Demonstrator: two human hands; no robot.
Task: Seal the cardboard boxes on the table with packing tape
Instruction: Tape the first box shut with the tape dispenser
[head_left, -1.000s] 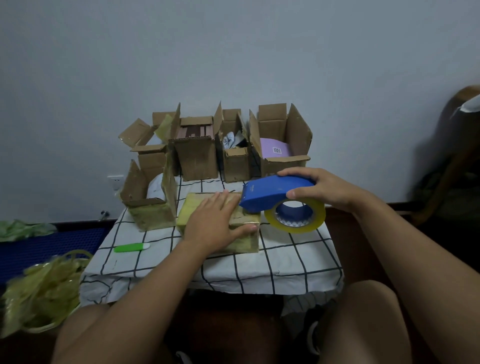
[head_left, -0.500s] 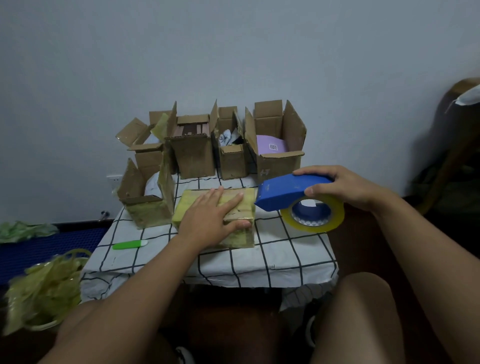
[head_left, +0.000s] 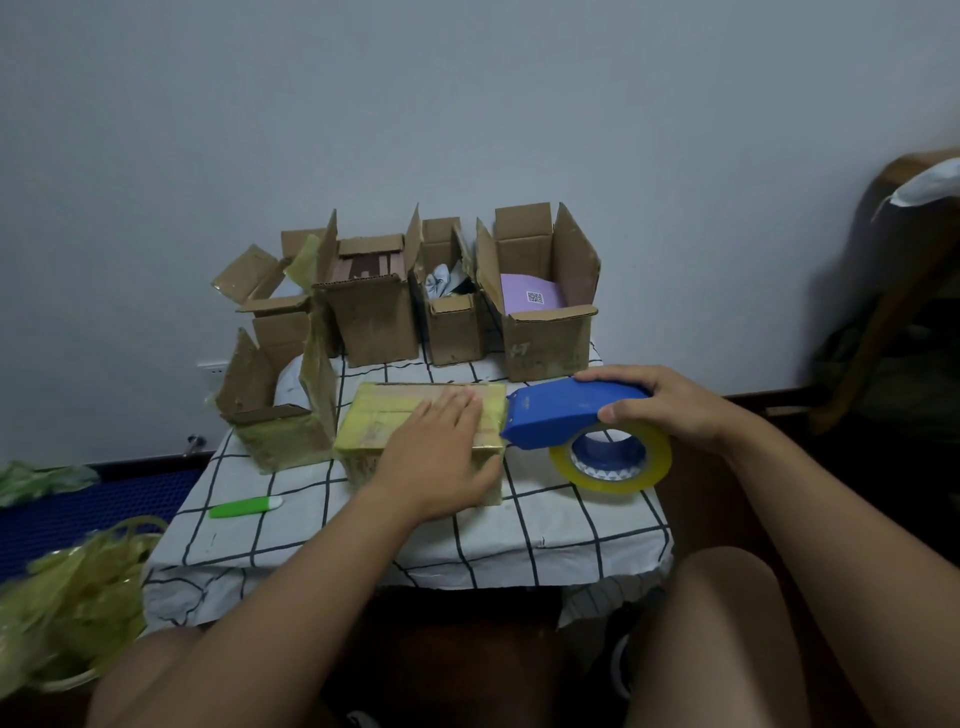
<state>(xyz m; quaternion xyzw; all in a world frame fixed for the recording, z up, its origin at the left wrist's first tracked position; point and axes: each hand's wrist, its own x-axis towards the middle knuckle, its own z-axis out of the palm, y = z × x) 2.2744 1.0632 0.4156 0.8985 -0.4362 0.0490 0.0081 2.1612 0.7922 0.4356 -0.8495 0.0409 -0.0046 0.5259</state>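
- blue tape dispenser (head_left: 566, 413) carrying a yellowish tape roll (head_left: 613, 465)
- white tablecloth (head_left: 571, 525) with a black grid
- green pen (head_left: 244, 506) left of the yellow-taped box (head_left: 395, 423)
- brown open boxes (head_left: 540, 301) behind it

The left hand (head_left: 434, 457) lies on the closed box (head_left: 384, 423). The tape dispenser (head_left: 571, 415) in the right hand (head_left: 670, 405) is just right of this box, its front end at the box edge. Left of the left hand stands an open box (head_left: 275, 415). Behind both hands, four open boxes (head_left: 447, 296) stand in a row. A pen (head_left: 244, 506) lies left of the left forearm, on the table (head_left: 519, 540).
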